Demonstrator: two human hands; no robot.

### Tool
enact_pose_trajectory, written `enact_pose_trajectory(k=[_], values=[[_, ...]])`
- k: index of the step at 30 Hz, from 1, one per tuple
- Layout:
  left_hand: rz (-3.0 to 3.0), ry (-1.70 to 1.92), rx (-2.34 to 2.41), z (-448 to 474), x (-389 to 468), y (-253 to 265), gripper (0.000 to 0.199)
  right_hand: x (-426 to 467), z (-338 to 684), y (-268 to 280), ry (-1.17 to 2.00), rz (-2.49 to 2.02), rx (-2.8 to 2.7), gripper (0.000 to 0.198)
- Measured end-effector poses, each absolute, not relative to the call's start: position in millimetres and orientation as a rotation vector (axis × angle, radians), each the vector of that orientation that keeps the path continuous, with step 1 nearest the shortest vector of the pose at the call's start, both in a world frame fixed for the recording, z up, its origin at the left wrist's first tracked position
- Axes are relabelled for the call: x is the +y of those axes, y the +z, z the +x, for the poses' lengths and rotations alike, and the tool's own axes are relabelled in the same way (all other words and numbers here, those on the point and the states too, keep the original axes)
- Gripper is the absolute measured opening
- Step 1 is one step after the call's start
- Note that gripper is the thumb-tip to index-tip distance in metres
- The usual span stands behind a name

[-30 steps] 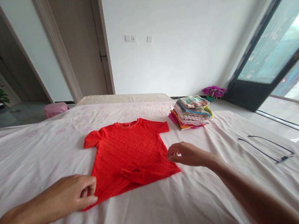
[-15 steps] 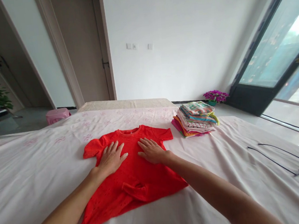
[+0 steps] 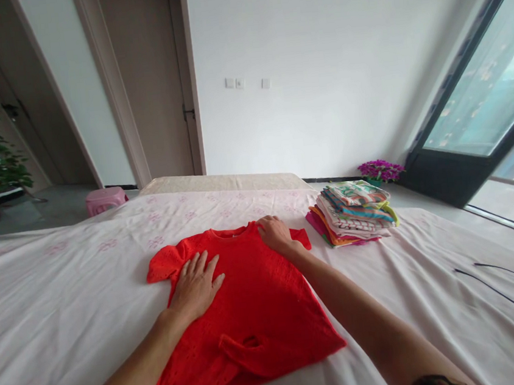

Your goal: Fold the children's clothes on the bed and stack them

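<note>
A red short-sleeved shirt (image 3: 259,296) lies spread on the bed, its collar pointing away from me and a knotted or twisted bit of cloth near its hem. My left hand (image 3: 197,283) rests flat on the left side of the chest, fingers spread. At the right shoulder, between collar and sleeve, my right hand (image 3: 274,232) has its fingers bent against the fabric and seems to grip it; the fingertips are partly hidden. A dark band or object shows on the right forearm at the bottom edge.
A stack of folded clothes (image 3: 353,213) sits right of the shirt on the pale bedsheet (image 3: 79,297). Thin dark eyeglasses (image 3: 507,298) lie at the far right, partly out of view. Beyond the bed are a pink stool (image 3: 106,199) and purple flowers (image 3: 381,170).
My right hand has moved from the chest up to the right shoulder, and its fingers have bent. The left hand stays flat on the shirt. The view has shifted slightly.
</note>
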State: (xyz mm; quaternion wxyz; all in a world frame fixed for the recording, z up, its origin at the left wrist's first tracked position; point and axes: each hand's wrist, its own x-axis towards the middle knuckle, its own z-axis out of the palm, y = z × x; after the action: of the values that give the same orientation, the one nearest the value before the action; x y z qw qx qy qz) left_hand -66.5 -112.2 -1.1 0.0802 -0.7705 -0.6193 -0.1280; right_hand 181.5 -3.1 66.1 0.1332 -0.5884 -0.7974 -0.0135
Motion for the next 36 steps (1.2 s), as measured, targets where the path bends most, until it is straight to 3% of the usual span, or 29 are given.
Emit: enact_pose_trajectory(k=[9,16,24,36], values=[[-2.315,-0.41,-1.861,-68.4,-110.2,-1.4,0.057,39.4,131.9,61.6,-0.13,-1.74,-2.511,0.05],[-2.323,-0.392,-1.866,-67.2,-110.3,0.4,0.056,54.4,144.1,54.7,-0.149,-1.888,-2.452,0.033],[-2.311,-0.379,-1.869,-65.9,-110.7,1.3,0.055,45.5,154.7,26.1,-0.128,-1.958,-2.257,0.04],[-2.306,-0.377,-1.854,-66.5,-109.5,-0.6,0.055,-8.7,137.9,10.2,0.066,-1.697,-2.443,0.075]])
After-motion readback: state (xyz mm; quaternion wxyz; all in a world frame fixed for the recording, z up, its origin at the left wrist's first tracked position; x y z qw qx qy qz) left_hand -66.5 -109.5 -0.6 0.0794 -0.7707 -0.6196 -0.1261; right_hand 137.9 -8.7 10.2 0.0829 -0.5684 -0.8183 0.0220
